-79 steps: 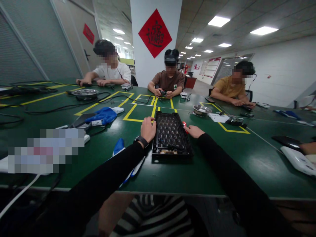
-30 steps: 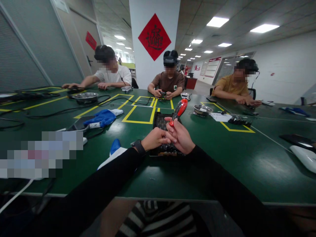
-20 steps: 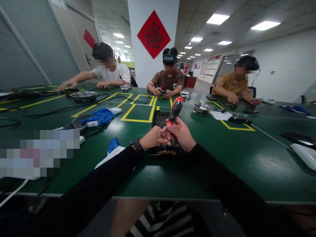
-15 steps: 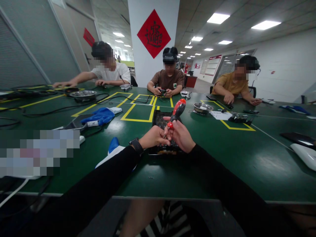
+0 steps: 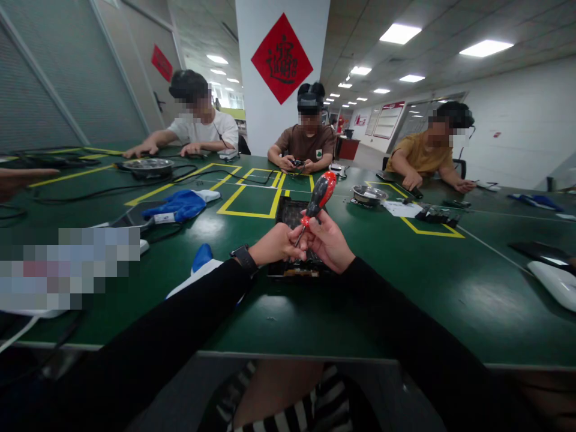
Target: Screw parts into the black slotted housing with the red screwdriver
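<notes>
A screwdriver (image 5: 322, 194) with a red and black handle is held at a slant, handle up and to the right. My right hand (image 5: 333, 243) is closed around it near the red collar, where handle meets shaft. At the lower end of the shaft, my left hand (image 5: 275, 243) is closed in a pinch; whatever lies between its fingertips is too small or hidden to make out. Beneath both hands a black open casing (image 5: 288, 211) rests on the green table (image 5: 405, 300), with orange-brown parts along its near edge. My hands cover its middle.
Blue-and-white gloves (image 5: 182, 206) lie to the left, with more glove fabric (image 5: 202, 258) by my left forearm. Metal bowls (image 5: 369, 194) and cables sit farther off. Several people work around the table; another hand (image 5: 29, 180) reaches in at far left. Black parts (image 5: 434, 215) lie right.
The screwdriver's handle has tipped slightly lower and both hands have shifted a little in view. At the far left a person's hand has come into view. The person in white has drawn an arm inward.
</notes>
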`<state>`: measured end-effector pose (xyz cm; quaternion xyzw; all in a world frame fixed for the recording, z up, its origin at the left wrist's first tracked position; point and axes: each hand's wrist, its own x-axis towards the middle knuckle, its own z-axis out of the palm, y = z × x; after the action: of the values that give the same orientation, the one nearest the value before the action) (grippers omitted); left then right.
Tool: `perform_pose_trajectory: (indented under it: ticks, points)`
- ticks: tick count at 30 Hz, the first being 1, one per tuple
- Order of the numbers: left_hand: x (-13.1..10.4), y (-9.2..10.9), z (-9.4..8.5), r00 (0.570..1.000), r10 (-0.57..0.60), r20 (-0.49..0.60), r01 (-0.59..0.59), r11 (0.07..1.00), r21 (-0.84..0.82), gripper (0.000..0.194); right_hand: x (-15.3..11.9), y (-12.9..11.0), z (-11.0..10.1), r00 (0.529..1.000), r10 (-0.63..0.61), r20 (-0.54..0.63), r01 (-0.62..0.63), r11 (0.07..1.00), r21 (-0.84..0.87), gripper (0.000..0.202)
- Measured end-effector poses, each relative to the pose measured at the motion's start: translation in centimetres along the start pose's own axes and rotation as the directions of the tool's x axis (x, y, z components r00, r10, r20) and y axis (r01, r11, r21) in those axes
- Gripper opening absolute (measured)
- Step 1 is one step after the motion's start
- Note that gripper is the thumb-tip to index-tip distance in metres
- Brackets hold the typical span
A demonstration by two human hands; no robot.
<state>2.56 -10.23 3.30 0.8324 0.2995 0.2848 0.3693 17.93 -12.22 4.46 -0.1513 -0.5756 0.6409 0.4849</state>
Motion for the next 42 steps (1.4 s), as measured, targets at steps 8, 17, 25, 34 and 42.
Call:
perform_pose_trajectory:
  ticks: [8, 17, 25, 34, 42]
  points:
    - [0.05, 0.0, 0.02, 0.998, -0.054, -0.04, 0.054, 0.998, -0.016, 0.034, -0.16, -0.26, -0.04, 1.0, -0.015, 0.024, 0.014, 0.998, 0.055, 0.029]
    - [-0.02, 0.22, -0.01, 0.999, -0.042, -0.03, 0.042, 0.999, 0.01, 0.034, 0.04, 0.12, -0.21, 1.0, -0.008, -0.011, 0.009, 0.999, 0.042, 0.019]
    - [0.12, -0.25, 0.07, 0.999, -0.012, -0.032, 0.013, 1.0, 0.028, 0.033, -0.12, -0.24, 0.1, 0.999, -0.004, -0.034, 0.006, 0.999, 0.052, 0.027]
    - [0.1, -0.01, 0.13, 0.999, 0.003, -0.037, -0.002, 1.0, 0.016, 0.031, -0.01, 0.13, -0.11, 0.998, -0.031, -0.052, 0.032, 0.999, 0.007, 0.027]
    - [0.17, -0.11, 0.21, 0.997, -0.053, -0.057, 0.052, 0.998, -0.022, 0.032, -0.09, -0.24, -0.21, 0.999, 0.01, -0.038, -0.008, 0.999, 0.053, 0.034]
